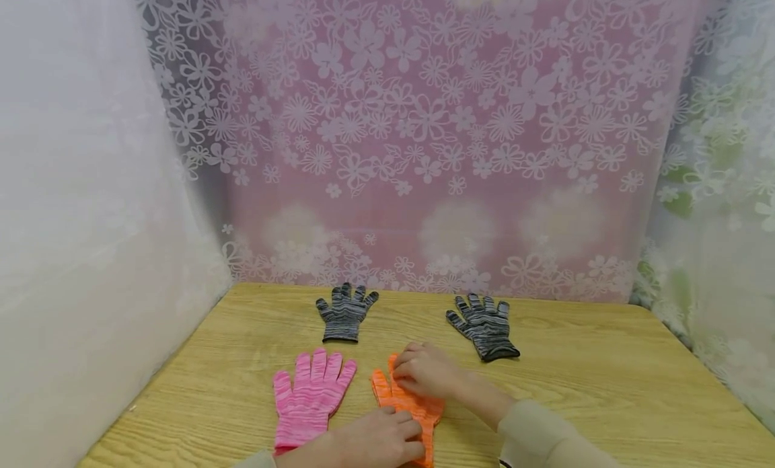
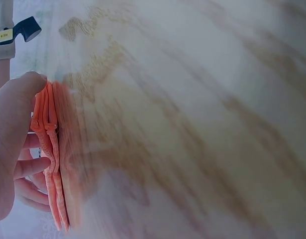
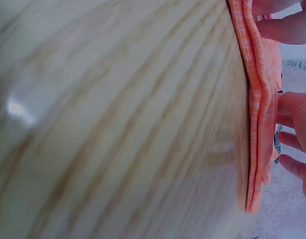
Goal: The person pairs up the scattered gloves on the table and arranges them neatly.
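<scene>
An orange knitted glove (image 1: 424, 407) lies on the wooden table, its fingers toward the back. In both wrist views the orange fabric shows as two flat layers, one on the other. My left hand (image 1: 378, 438) rests over its cuff end and lower palm, with the thumb (image 2: 33, 83) at the edge of the cuff. Higher up, my right hand (image 1: 428, 370) touches the glove's finger part, its fingers loosely bent and partly covering it. In the right wrist view, the right fingertips (image 3: 287, 137) are right at the top of the fabric.
Left of the orange glove lies a pink glove (image 1: 309, 401), fingers toward the back. Two grey-black gloves lie farther back, one at left (image 1: 345, 315) and one at right (image 1: 486, 325). A floral curtain (image 1: 424, 152) hangs behind the table's far edge.
</scene>
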`<move>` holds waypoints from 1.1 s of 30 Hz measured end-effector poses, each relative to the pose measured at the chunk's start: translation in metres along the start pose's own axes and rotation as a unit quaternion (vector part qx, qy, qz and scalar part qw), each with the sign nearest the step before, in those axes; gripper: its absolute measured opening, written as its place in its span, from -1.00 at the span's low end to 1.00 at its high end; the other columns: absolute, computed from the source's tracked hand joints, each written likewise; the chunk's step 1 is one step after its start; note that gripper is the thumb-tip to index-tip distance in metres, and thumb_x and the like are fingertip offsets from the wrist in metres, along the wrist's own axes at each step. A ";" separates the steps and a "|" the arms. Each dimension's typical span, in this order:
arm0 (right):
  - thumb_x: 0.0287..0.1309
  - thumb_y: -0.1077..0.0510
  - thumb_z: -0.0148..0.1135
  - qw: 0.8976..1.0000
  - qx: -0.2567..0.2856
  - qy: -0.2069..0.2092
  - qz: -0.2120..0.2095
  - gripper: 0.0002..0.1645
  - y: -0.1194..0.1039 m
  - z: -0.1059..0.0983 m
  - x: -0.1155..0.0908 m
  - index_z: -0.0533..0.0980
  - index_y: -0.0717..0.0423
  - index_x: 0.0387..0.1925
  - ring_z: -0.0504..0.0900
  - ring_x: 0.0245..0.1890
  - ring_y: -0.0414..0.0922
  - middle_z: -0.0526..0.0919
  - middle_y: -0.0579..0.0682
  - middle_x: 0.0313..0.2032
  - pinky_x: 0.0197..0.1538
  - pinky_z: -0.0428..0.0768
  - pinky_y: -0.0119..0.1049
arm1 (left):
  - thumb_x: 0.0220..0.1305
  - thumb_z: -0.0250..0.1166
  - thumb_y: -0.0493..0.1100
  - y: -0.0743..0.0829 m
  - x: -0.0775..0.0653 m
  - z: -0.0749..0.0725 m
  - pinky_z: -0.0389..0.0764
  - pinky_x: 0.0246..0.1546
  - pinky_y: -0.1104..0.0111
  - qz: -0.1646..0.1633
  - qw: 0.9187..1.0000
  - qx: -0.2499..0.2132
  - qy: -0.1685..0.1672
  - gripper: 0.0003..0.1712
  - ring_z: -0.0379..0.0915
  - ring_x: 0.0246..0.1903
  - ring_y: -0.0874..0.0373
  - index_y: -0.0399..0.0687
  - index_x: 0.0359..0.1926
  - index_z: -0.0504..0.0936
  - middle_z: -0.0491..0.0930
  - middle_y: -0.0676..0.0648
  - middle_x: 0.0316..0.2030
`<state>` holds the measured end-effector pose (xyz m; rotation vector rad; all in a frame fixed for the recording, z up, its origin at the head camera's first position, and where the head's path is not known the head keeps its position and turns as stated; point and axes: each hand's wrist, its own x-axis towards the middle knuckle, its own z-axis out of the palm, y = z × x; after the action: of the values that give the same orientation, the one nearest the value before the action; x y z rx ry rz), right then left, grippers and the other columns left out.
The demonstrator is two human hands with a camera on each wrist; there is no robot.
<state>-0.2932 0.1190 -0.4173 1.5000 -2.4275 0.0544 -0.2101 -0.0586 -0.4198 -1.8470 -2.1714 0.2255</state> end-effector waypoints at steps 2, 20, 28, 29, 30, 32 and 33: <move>0.16 0.07 0.24 1.000 -0.001 -0.001 0.005 -0.86 0.000 0.003 0.001 0.68 -0.11 -0.28 0.53 -0.18 -0.21 0.66 -0.21 -0.23 -0.24 0.45 -0.41 | 0.39 -0.05 0.13 0.000 0.000 0.000 0.21 -0.33 0.65 0.000 1.000 -0.001 0.001 -0.71 0.33 -0.23 0.38 0.21 -0.12 0.55 0.47 0.18 -0.17; 0.08 0.17 0.30 0.997 0.041 0.047 -0.042 -0.94 -0.006 -0.001 0.014 0.65 -0.02 -0.37 0.55 -0.29 -0.23 0.63 -0.16 -0.35 -0.15 0.47 -0.47 | 0.37 -0.01 0.11 0.002 -0.002 0.000 0.14 -0.39 0.64 -0.003 1.000 0.020 0.023 -0.74 0.33 -0.25 0.37 0.20 -0.17 0.56 0.48 0.17 -0.20; 0.08 0.10 0.31 0.997 0.047 0.018 -0.052 -0.92 -0.013 0.003 0.024 0.67 -0.08 -0.35 0.55 -0.20 -0.24 0.67 -0.19 -0.27 -0.07 0.45 -0.44 | 0.37 -0.02 0.10 0.002 -0.001 0.000 0.05 -0.39 0.64 -0.003 0.999 0.016 0.034 -0.74 0.31 -0.27 0.37 0.19 -0.17 0.57 0.48 0.17 -0.21; 0.09 0.10 0.30 0.997 0.050 0.014 -0.050 -0.92 -0.014 0.004 0.025 0.68 -0.08 -0.35 0.55 -0.20 -0.24 0.66 -0.19 -0.27 -0.08 0.45 -0.45 | 0.37 -0.01 0.10 0.003 -0.002 0.000 0.04 -0.38 0.64 -0.002 0.999 0.013 0.034 -0.74 0.32 -0.26 0.37 0.19 -0.17 0.57 0.48 0.17 -0.21; 0.09 0.10 0.30 0.997 0.051 0.011 -0.049 -0.93 -0.014 0.004 0.025 0.68 -0.09 -0.36 0.54 -0.20 -0.24 0.66 -0.20 -0.26 -0.09 0.45 -0.46 | 0.37 -0.01 0.10 0.003 -0.002 -0.001 0.04 -0.37 0.64 -0.001 0.999 0.012 0.034 -0.74 0.32 -0.25 0.37 0.19 -0.17 0.57 0.48 0.17 -0.20; 0.11 0.10 0.28 0.997 0.051 0.010 -0.049 -0.92 -0.016 0.005 0.026 0.68 -0.10 -0.36 0.53 -0.21 -0.24 0.66 -0.21 -0.25 -0.14 0.44 -0.46 | 0.36 0.00 0.10 0.003 -0.002 -0.001 0.03 -0.37 0.64 -0.001 0.999 0.010 0.034 -0.75 0.31 -0.25 0.37 0.19 -0.17 0.57 0.48 0.17 -0.20; 0.12 0.10 0.28 0.998 0.050 0.008 -0.047 -0.92 -0.016 0.005 0.026 0.67 -0.10 -0.36 0.53 -0.21 -0.24 0.66 -0.20 -0.25 -0.14 0.44 -0.45 | 0.36 0.00 0.10 0.003 -0.002 -0.001 0.03 -0.37 0.64 -0.001 0.999 0.009 0.034 -0.75 0.31 -0.25 0.37 0.19 -0.17 0.56 0.48 0.17 -0.20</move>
<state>-0.2905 0.0882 -0.4169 1.6490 -2.3690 0.1694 -0.2071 -0.0599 -0.4197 -1.8163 -2.1185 0.1793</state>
